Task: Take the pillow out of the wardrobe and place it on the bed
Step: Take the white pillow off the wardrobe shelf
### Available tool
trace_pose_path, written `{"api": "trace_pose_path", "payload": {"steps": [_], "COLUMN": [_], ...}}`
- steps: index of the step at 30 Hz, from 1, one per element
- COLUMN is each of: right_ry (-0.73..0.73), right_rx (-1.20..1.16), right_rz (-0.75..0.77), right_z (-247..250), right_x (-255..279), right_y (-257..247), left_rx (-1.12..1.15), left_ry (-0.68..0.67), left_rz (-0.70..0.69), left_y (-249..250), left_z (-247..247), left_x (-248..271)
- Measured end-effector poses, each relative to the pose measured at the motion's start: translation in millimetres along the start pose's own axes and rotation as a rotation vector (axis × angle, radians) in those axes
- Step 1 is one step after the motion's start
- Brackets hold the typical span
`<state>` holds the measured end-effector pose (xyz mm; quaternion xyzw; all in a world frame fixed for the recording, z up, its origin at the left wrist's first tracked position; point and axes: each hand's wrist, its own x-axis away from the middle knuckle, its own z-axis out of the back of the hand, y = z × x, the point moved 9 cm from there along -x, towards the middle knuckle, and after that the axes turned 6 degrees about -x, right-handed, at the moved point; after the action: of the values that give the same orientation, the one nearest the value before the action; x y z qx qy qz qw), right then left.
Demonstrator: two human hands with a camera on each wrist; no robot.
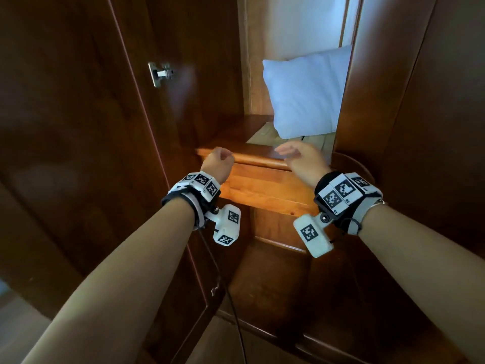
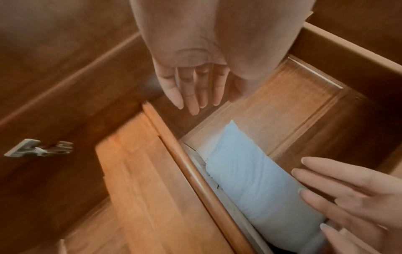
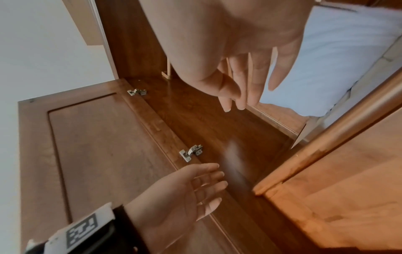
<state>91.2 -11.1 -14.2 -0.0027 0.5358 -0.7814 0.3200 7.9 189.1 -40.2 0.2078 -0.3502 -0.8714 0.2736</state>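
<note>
At far left the open wardrobe door [image 1: 78, 127] shows its metal hinge [image 1: 160, 74]; beside it we reach our left hand [image 1: 217, 161] forward, fingers [image 2: 191, 96] straight, relaxed and holding nothing. To its right our right hand [image 1: 301, 158] hovers over the shelf [image 1: 252, 156], fingers [image 3: 254, 86] loosely extended, touching nothing. Beyond, the pale blue pillow [image 1: 307, 93] stands upright at the shelf's back inside the dark wooden wardrobe [image 1: 393, 101].
</note>
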Motion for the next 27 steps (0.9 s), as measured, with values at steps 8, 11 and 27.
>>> {"api": "trace_pose_path", "payload": {"steps": [8, 11, 27], "right_ry": [0.278, 0.386, 0.501], "right_rx": [-0.054, -0.074, -0.189], "right_rz": [-0.071, -0.162, -0.468], "right_z": [-11, -7, 35], "right_x": [-127, -168, -285], "right_y": [30, 51, 155], "left_rx": [0.120, 0.175, 0.359], "left_ry": [-0.083, -0.125, -0.518], "left_rz": [-0.076, -0.106, -0.013], "left_y": [5, 16, 56], "left_z": [-36, -52, -179], "left_x": [-160, -213, -353]}}
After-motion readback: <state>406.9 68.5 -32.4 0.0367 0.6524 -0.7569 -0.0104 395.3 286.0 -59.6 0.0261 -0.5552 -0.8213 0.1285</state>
